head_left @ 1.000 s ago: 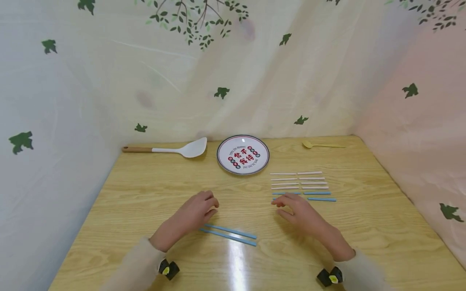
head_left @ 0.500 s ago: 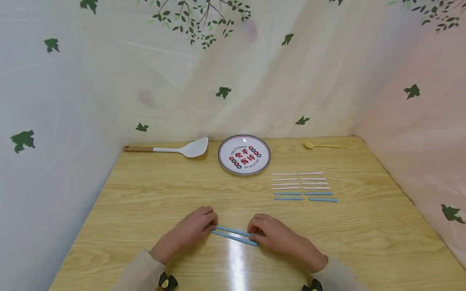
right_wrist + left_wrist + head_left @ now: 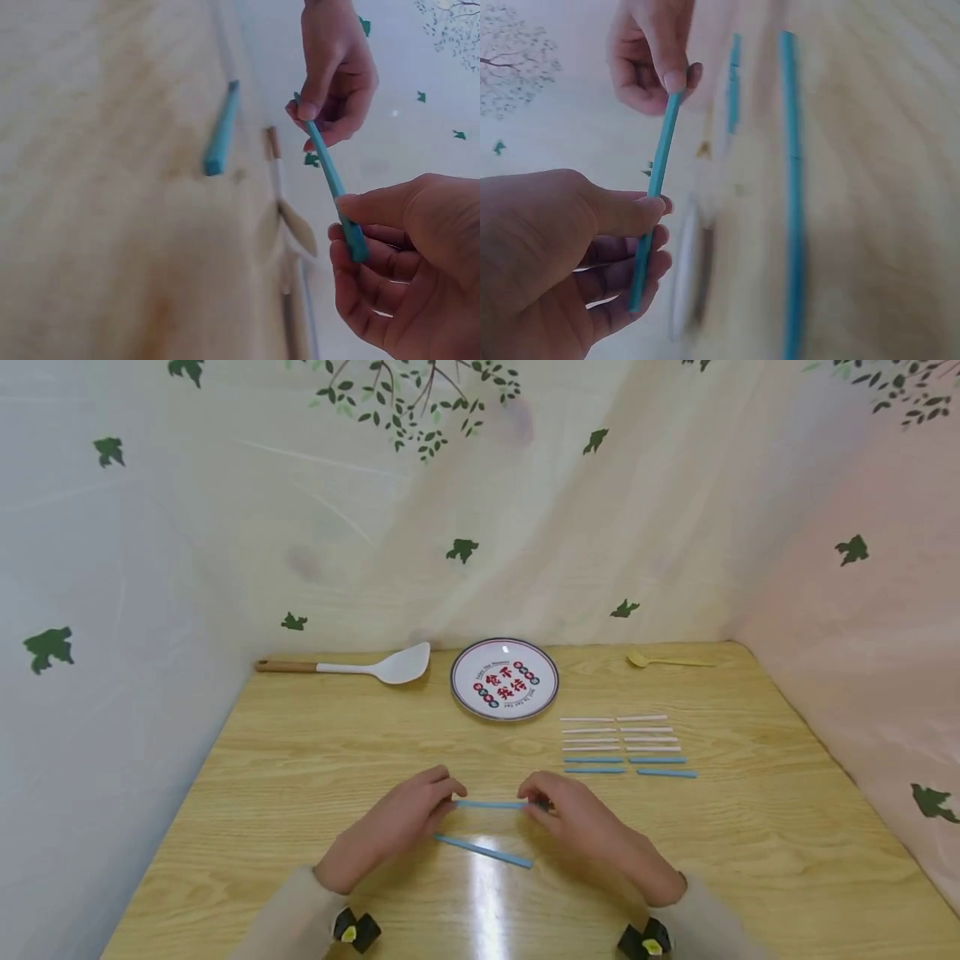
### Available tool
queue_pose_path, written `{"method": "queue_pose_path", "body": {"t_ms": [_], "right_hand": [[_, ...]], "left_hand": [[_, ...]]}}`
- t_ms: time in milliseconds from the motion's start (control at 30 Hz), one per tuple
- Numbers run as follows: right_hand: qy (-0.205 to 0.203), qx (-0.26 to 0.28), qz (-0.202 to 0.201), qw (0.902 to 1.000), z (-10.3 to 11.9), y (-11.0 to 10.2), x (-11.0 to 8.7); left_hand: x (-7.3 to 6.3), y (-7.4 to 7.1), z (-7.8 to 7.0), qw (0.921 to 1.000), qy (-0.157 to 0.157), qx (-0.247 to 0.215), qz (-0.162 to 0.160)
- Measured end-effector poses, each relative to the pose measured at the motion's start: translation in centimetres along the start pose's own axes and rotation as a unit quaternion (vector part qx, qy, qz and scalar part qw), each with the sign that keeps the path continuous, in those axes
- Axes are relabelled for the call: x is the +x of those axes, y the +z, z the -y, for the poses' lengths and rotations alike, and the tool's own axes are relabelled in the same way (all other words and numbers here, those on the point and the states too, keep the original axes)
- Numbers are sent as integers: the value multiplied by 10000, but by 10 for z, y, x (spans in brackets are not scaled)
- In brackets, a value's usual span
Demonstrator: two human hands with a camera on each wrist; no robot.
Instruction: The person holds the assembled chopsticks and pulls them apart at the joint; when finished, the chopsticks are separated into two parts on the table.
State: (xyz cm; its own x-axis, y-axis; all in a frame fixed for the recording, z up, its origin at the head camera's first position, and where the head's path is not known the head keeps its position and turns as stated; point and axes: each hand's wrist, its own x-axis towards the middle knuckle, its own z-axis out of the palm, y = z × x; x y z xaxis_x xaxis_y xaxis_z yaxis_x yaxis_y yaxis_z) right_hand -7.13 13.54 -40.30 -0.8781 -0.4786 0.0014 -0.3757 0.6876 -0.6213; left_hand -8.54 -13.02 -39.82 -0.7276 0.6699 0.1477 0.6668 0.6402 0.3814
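Observation:
A blue chopstick (image 3: 491,805) is held level above the table between both hands. My left hand (image 3: 411,810) pinches its thinner end between thumb and fingers, as the left wrist view shows with the left hand (image 3: 577,247) near. At the thicker end, my right hand (image 3: 581,814) grips it with thumb and fingertips; the right wrist view has this right hand (image 3: 420,247) close up. A second blue chopstick (image 3: 483,852) lies slantwise on the table, nearer to me than the hands.
Beyond my right hand lie several pink sticks (image 3: 648,738) and blue sticks (image 3: 592,770) in two columns. Along the back stand a white plate (image 3: 505,710), a white spatula (image 3: 397,667) with a wooden handle, and a yellow spoon (image 3: 637,658). Printed cloth (image 3: 337,568) walls the table (image 3: 300,760).
Both hands came to the farther of the two blue chopsticks, took hold of it at its ends and raised it away from the other. The second chopstick stays where it lay.

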Motion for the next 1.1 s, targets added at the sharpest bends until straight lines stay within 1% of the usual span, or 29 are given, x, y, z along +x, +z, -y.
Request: {"method": "queue_pose_path", "body": {"t_ms": [133, 233, 333, 433, 667, 900, 1100], "right_hand": [[-541, 104, -477, 9973, 6, -14, 10], [-855, 108, -739, 9935, 9, -18, 15], [-978, 115, -934, 9907, 11, -21, 17], [-1033, 123, -1050, 9890, 12, -22, 18], [-1238, 132, -1228, 9846, 12, -23, 18], [-1195, 58, -1144, 9862, 8, -22, 18], [-1241, 82, -1139, 9857, 5, -20, 17]], "left_hand": [[17, -14, -11, 9995, 109, -81, -290], [28, -21, -18, 9994, 81, -113, -307], [36, -25, -24, 9995, 25, -110, -280], [41, -26, -28, 9995, 16, -203, -249], [45, -23, -30, 9985, 92, -426, -336], [46, -19, -26, 9965, 252, -555, -577], [47, -17, -26, 9951, 279, -583, -742]]}}
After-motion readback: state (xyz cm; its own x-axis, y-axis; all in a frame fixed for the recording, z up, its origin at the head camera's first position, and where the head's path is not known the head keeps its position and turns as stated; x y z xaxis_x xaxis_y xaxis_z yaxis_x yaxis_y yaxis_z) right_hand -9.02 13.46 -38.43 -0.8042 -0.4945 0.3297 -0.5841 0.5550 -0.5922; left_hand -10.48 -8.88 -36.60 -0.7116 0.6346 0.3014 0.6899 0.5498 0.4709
